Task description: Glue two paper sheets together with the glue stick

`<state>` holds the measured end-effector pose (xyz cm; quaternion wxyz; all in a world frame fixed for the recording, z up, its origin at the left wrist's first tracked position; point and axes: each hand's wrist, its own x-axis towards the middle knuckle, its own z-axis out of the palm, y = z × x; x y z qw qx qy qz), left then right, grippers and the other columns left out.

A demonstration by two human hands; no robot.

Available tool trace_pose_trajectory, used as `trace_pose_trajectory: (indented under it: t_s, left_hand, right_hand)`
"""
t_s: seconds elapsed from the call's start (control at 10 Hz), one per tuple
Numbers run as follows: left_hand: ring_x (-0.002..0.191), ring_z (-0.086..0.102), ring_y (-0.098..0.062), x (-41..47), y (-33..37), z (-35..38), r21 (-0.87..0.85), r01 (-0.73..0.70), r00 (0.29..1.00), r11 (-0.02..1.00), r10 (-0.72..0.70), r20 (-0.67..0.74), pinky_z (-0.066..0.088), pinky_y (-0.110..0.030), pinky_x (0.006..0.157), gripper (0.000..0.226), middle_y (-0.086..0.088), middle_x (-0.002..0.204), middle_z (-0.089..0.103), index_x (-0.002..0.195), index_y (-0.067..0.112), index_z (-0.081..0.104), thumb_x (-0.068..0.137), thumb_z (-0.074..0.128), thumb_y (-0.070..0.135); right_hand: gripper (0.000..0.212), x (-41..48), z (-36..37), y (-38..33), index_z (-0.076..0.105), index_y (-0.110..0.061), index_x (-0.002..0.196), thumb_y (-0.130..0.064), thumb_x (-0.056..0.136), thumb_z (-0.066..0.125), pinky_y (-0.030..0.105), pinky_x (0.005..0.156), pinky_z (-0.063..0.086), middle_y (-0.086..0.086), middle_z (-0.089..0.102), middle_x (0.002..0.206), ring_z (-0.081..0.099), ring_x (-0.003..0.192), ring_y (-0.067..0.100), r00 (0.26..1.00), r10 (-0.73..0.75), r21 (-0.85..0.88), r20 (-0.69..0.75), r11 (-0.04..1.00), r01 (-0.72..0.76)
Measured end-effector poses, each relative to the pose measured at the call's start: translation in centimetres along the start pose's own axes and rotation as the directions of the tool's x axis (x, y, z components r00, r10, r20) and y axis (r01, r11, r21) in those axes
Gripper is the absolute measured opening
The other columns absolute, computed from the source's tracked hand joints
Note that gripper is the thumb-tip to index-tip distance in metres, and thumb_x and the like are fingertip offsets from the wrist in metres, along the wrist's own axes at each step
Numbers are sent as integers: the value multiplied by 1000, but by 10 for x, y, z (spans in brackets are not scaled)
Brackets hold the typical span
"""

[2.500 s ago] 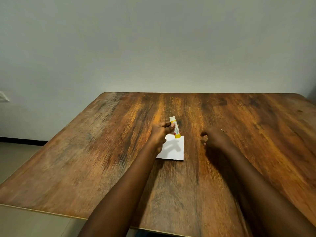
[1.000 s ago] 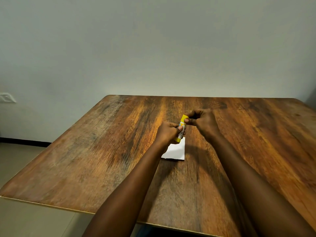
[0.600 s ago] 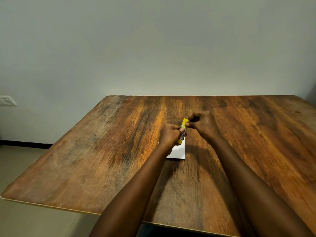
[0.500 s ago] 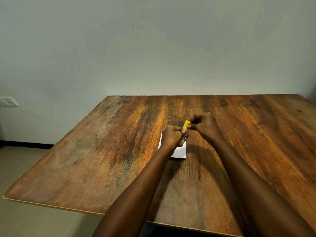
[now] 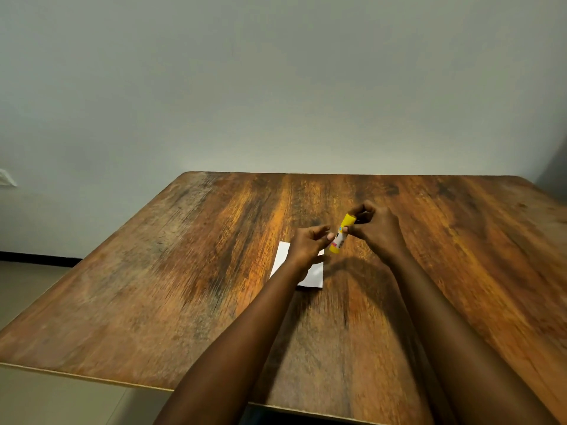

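A yellow glue stick (image 5: 340,236) with a white label is tilted in the air above the table, its yellow cap end uppermost. My right hand (image 5: 379,233) grips it, fingers pinching the cap end and the thumb on the label. My left hand (image 5: 308,245) hovers just left of the stick with its fingers spread, holding nothing. Under my left hand a small white paper sheet (image 5: 313,276) lies flat on the table, partly hidden by my wrist. I cannot tell whether it is one sheet or two stacked.
The brown wooden table (image 5: 184,286) runs to a plain wall at the back. Its front edge is close to me and its left edge drops to a tiled floor (image 5: 36,403). A white wall socket (image 5: 6,178) sits far left.
My left hand has let go of the glue stick and spread its fingers. My right hand now holds the stick alone, a little further right. The paper has not moved.
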<state>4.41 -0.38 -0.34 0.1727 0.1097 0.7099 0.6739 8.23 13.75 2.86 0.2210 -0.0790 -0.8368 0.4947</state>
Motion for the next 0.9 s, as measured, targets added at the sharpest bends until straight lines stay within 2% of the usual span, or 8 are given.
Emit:
trace_pose_trajectory:
  t_s: [0.2, 0.3, 0.4, 0.5, 0.6, 0.7, 0.8, 0.9]
  left_hand:
    - [122, 53, -27, 4, -18, -7, 112, -3, 997, 994, 11, -74, 43, -32, 90, 41, -14, 132, 57, 131, 4, 52, 92, 56, 16]
    - [112, 58, -20, 5, -20, -11, 170, -41, 994, 985, 57, -92, 45, -23, 80, 35, -12, 130, 60, 125, 1, 57, 93, 54, 13]
    - [100, 55, -12, 6, -19, -14, 205, -81, 989, 975, 105, -109, 46, -25, 81, 30, -17, 123, 63, 120, -4, 60, 94, 51, 9]
    - [109, 59, -21, 3, -15, -16, 254, -68, 985, 965, 105, -136, 45, -32, 93, 33, -13, 126, 62, 123, 1, 59, 94, 52, 15]
    - [116, 57, -28, 2, -13, -18, 289, -55, 983, 956, 103, -152, 41, -29, 90, 34, -12, 126, 63, 121, 5, 61, 94, 52, 23]
    - [112, 59, -27, -4, -11, -19, 340, -38, 981, 939, 100, -166, 37, -27, 82, 35, -12, 120, 65, 117, 5, 64, 95, 49, 28]
    - [80, 58, -15, -8, -10, -22, 405, -44, 978, 913, 122, -169, 35, -26, 72, 32, -3, 92, 66, 105, 7, 68, 96, 47, 29]
    - [58, 42, -9, -10, -7, -24, 493, -5, 974, 870, 116, -195, 26, -28, 55, 35, 4, 62, 50, 69, 15, 56, 97, 44, 31]
  right_hand:
    - [39, 3, 0, 25, 65, -4, 112, 6, 74, 70, 26, 76, 49, 19, 69, 108, 65, 94, 24, 1000, -19, -265, -3, 964, 17]
    - [44, 2, 2, 32, 64, -5, 118, 7, 75, 68, 23, 83, 45, 17, 67, 117, 64, 104, 26, 1000, -27, -316, 3, 948, 27]
    - [40, 2, 4, 35, 65, -3, 117, 7, 78, 65, 24, 86, 45, 17, 66, 119, 64, 107, 26, 1000, -10, -319, 5, 948, 11]
    - [40, 2, 6, 33, 64, -4, 119, 5, 79, 65, 26, 84, 48, 16, 65, 121, 64, 107, 25, 1000, -3, -355, 30, 935, 13]
    - [39, 2, 6, 31, 64, -4, 118, 4, 80, 65, 31, 87, 50, 16, 65, 122, 62, 109, 27, 999, 2, -372, 38, 928, 12]
    - [39, -1, 5, 28, 63, -3, 119, 5, 81, 64, 35, 89, 51, 17, 64, 123, 61, 111, 29, 999, 12, -380, 40, 925, 4]
    - [44, -2, 8, 24, 61, -6, 123, 4, 80, 65, 36, 89, 51, 18, 60, 128, 59, 114, 30, 996, 59, -376, 63, 926, -32]
    - [49, -3, 10, 19, 58, -7, 125, 3, 78, 68, 39, 90, 51, 18, 56, 132, 56, 117, 32, 988, 118, -411, 95, 909, -69]
